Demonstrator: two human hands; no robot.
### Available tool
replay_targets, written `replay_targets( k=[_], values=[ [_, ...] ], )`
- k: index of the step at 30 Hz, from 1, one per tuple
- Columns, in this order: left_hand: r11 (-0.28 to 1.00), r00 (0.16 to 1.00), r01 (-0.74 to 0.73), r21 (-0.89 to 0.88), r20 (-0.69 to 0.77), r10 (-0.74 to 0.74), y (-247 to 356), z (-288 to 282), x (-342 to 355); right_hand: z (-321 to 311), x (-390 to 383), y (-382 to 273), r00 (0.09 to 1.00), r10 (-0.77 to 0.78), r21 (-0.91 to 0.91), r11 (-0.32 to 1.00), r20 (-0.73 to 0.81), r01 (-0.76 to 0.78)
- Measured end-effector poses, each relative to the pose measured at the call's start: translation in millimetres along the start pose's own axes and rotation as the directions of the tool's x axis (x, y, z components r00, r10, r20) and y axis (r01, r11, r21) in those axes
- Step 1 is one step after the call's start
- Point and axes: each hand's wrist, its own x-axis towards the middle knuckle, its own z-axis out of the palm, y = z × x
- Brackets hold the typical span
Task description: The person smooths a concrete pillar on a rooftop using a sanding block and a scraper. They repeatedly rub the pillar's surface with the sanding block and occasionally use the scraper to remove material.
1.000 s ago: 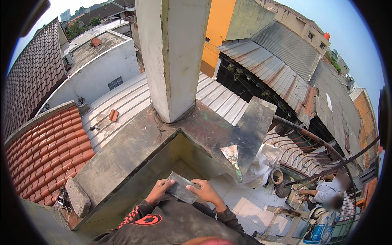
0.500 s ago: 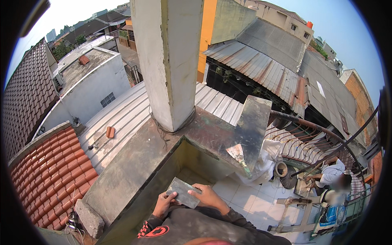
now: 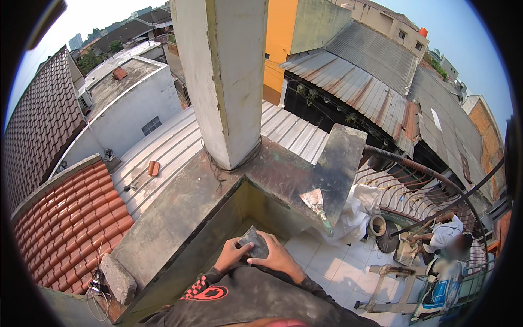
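Note:
In front of my chest, my left hand (image 3: 233, 255) and my right hand (image 3: 279, 258) grip a small, flat grey rectangular piece (image 3: 257, 243) from either side. It looks like a sanding block or folded sandpaper; which one I cannot tell. Both thumbs rest on its near face, and the fingers behind it are partly hidden. A putty knife (image 3: 314, 204) with a stained wide blade and a green handle lies beyond my right hand on the dark concrete ledge (image 3: 280, 166), its handle end at the inner edge.
A pale square pillar (image 3: 231, 87) rises from the ledge's corner, wire around its base. A rough concrete chunk (image 3: 118, 279) lies at left. To the right are a white sheet (image 3: 357, 215), a bucket (image 3: 376, 224), a wooden frame (image 3: 384, 289), a curved railing (image 3: 430, 174) and another person (image 3: 444, 237) bending down.
The grey piece has been turned and tilted between my hands, showing less of its broad face. My right hand has shifted round its side. The view has moved slightly.

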Motion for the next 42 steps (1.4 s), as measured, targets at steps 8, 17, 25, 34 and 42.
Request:
replay_targets(
  k=[8,17,25,34,42],
  values=[
    [0.996,0.991,0.072,0.043,0.106,-0.077,22.7,36.0,15.0,-32.8,-11.4,26.8,0.997,0.061,0.030,0.998,-0.036,-0.060],
    [0.968,0.984,0.135,-0.211,0.144,-0.106,2.3,67.4,31.0,-69.6,-9.2,42.9,0.991,0.109,0.326,0.937,0.081,-0.130],
    [0.958,0.999,0.033,-0.284,0.011,-0.031,7.8,81.1,32.9,-99.1,17.9,39.3,0.948,-0.006,0.222,0.973,0.317,-0.068],
    [0.906,0.936,0.042,-0.421,-0.301,-0.183,-8.3,85.6,18.9,-86.4,27.2,60.8,0.932,-0.062,0.250,0.968,0.358,-0.032],
    [0.933,0.963,0.011,-0.360,-0.249,-0.108,1.6,89.0,19.9,-85.5,27.2,61.4,0.927,-0.045,0.307,0.949,0.372,-0.077]
  ],
)
